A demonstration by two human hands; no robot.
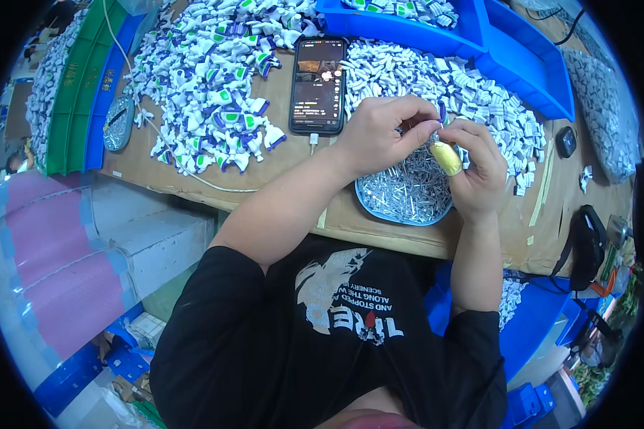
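Observation:
Both hands meet fingertip to fingertip above a blue tray (406, 220) of loose metal pins (408, 191). My left hand (388, 136) is closed in a pinch, its thumb and forefinger together. Against it, my right hand (478, 168) is closed too, with a yellow cover (446, 159) on one of its digits. A small part with a bit of purple (442, 112) shows between the fingertips; most of it is hidden by the fingers. Just beyond the hands lies a heap of small white plastic pieces (472, 89).
A phone (318, 86) with its screen lit and a white cable (222, 187) lies left of the hands. Beside it spreads a heap of white, green and purple toy parts (215, 93). Blue bins (526, 53) stand behind; a filled clear bag (601, 107) is at the right.

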